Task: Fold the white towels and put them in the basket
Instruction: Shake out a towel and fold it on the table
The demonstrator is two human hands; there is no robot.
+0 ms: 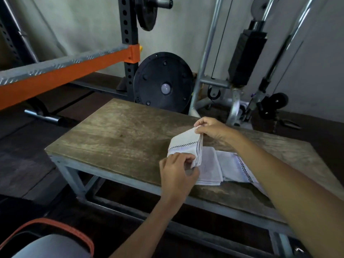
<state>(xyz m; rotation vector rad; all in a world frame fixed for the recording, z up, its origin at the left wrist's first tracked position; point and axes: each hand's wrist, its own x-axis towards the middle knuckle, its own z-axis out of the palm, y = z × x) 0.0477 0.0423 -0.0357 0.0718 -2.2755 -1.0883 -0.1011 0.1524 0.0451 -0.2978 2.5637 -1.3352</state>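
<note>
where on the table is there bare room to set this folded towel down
Bare wood: the left half of the table, from its left edge to the folded towel, and the far strip behind the right hand. Crowded: front right, where the other towels lie by the left hand and under the right forearm.

This is a weight-training gym. At upper left, a black perforated steel rack upright (128, 43) carries an orange steel safety bar (65, 71). A round black weight plate (162, 81) leans at centre. At upper right stands a grey tubular cable machine (206, 53) with a black rectangular weight stack (245, 56).
</note>
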